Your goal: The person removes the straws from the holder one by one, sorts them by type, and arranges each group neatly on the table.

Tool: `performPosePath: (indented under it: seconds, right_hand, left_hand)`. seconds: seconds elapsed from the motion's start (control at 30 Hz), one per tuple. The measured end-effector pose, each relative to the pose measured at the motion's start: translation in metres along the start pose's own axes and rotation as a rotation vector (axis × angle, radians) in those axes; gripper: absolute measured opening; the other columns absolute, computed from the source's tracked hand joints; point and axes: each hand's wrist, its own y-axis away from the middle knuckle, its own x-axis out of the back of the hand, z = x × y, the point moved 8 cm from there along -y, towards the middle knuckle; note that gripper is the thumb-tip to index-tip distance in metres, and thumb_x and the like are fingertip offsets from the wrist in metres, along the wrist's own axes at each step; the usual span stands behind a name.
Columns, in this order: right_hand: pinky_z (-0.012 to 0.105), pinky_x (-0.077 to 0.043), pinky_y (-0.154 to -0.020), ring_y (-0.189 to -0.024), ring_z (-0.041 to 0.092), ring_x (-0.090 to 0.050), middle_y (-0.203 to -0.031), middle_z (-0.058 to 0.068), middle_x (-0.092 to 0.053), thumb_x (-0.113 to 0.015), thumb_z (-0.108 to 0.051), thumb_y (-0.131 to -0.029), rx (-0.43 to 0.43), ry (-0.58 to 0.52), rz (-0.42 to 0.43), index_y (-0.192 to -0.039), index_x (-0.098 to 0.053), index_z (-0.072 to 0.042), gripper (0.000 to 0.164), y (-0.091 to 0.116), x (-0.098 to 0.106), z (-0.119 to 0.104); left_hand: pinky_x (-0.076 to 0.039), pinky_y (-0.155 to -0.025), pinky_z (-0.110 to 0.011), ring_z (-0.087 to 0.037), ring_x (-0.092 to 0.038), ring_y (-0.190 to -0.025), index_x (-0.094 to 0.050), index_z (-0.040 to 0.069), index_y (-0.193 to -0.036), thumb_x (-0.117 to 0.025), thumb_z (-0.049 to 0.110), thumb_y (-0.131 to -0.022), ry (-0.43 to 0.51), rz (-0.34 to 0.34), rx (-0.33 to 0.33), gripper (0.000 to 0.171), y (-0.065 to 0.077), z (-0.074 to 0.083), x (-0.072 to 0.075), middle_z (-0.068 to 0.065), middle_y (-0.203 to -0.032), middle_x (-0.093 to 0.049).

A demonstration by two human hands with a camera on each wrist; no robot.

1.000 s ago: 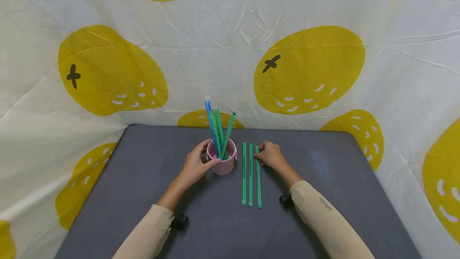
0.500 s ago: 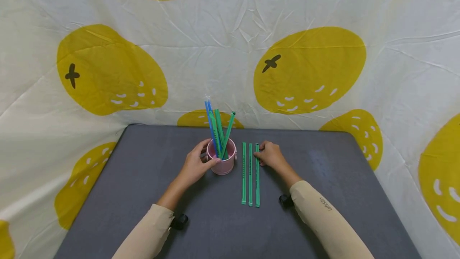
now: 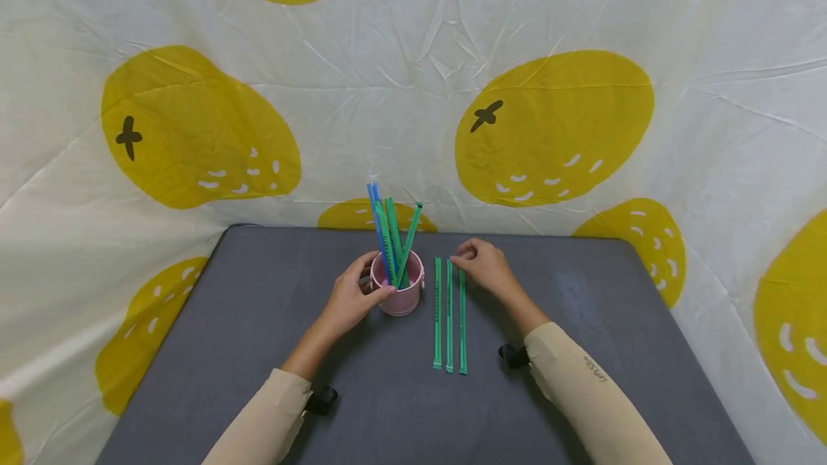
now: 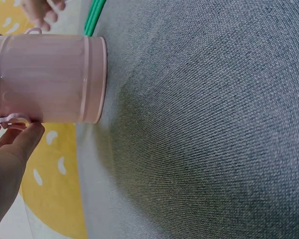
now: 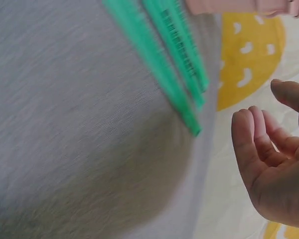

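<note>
My left hand (image 3: 351,298) holds a small pink pail (image 3: 402,301) at its left side, thumb near the rim; the left wrist view shows the thumb by the pail's side lug (image 4: 15,117). Blue straws (image 3: 375,208) in clear wrap and several green wrapped straws (image 3: 394,232) stand leaning inside it. To its right, three green wrapped straws (image 3: 449,321) lie side by side on the table. Over the far end of the rightmost one hovers my right hand (image 3: 486,265). In the right wrist view its thumb and fingers (image 5: 244,144) are apart, with nothing between them.
A dark grey table (image 3: 568,307) carries everything. Behind it hangs a white cloth (image 3: 388,34) printed with large yellow fruit. A black wrist strap device (image 3: 321,400) sits at the left cuff, another black device (image 3: 513,356) at the right.
My right hand has let go of the rightmost green straw and lifted up and slightly left. That straw now lies straighter, in line with the other two. The left hand stays on the pail.
</note>
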Motion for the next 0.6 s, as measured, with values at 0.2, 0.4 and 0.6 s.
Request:
performPosePath:
  seconds: [0.2, 0.4, 0.6]
  right_hand:
    - [0.044, -0.060, -0.087, -0.103, 0.028, -0.072, -0.113, 0.012, -0.075, -0.075, -0.031, -0.096, 0.120, -0.130, 0.011, -0.122, -0.070, -0.005, 0.037, 0.000, 0.001, -0.028]
    - [0.035, -0.060, -0.089, -0.110, 0.036, -0.070, -0.122, 0.022, -0.071, -0.073, -0.020, -0.098, 0.196, -0.356, -0.012, -0.129, -0.065, 0.002, 0.039, -0.001, -0.003, -0.060]
    - [0.032, -0.061, -0.091, -0.110, 0.036, -0.070, -0.122, 0.022, -0.071, -0.073, -0.018, -0.098, 0.232, -0.451, 0.002, -0.130, -0.064, 0.002, 0.039, -0.004, -0.008, -0.083]
  left_hand:
    - [-0.054, -0.104, -0.053, -0.042, -0.058, -0.131, -0.048, 0.011, -0.151, -0.086, 0.030, -0.086, 0.020, -0.010, 0.006, 0.077, 0.001, -0.001, 0.000, -0.020, -0.143, -0.058]
    - [-0.054, -0.105, -0.052, -0.043, -0.058, -0.132, -0.048, 0.013, -0.151, -0.087, 0.030, -0.086, 0.026, -0.006, 0.022, 0.078, 0.000, -0.003, 0.001, -0.019, -0.144, -0.058]
    - [-0.055, -0.103, -0.053, -0.039, -0.061, -0.129, -0.050, 0.013, -0.149, -0.087, 0.030, -0.085, 0.031, -0.005, 0.005, 0.076, -0.001, -0.004, 0.001, -0.017, -0.142, -0.061]
